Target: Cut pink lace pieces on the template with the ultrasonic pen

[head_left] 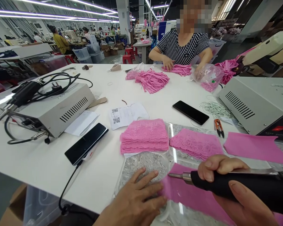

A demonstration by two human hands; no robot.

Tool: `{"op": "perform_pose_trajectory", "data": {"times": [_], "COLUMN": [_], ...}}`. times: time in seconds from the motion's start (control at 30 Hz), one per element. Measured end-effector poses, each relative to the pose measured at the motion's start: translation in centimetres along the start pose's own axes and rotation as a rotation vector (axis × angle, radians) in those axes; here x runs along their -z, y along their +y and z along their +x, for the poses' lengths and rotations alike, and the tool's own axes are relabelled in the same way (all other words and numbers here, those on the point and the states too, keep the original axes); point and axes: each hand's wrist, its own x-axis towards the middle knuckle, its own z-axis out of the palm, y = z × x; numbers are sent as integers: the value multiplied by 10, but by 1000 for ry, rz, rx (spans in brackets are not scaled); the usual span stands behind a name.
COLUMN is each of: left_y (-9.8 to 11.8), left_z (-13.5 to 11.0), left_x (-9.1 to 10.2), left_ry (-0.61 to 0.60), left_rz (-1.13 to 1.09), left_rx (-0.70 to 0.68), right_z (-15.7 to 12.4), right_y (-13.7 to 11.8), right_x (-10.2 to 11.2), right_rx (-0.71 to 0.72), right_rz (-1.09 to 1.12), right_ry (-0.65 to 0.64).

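My left hand (138, 199) lies flat with fingers spread on the clear work plate (141, 161), its fingertips pressing the left edge of a pink fabric piece (191, 194). My right hand (235, 188) is wrapped round a black-handled cutting tool (240, 188). The tool's metal tip (175, 175) points left just above that fabric. A stack of pink lace pieces (143, 135) sits behind my left hand. To its right lies a second lace pile (195, 142), then a plain pink piece (252, 146).
Grey machine boxes stand left (61, 108) and right (252, 100). Two phones (86, 143) (190, 112), a QR-code paper (127, 114), thread snips (219, 127) and white elastic loops (215, 109) lie about. Across the table a person in a striped shirt (184, 47) handles pink strips (152, 81).
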Motion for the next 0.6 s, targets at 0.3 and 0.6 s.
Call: {"op": "perform_pose_trajectory", "data": {"times": [0.3, 0.6], "left_y": [-18, -14], "left_z": [-4, 48], "left_x": [-32, -16], "left_ry": [201, -26], "left_rz": [102, 159], "left_rx": [-110, -131], "right_z": [14, 7], "right_y": [-12, -9], "right_x": [28, 49], "right_rx": [108, 152], "right_rz": [39, 11], "right_ry": [236, 301]}}
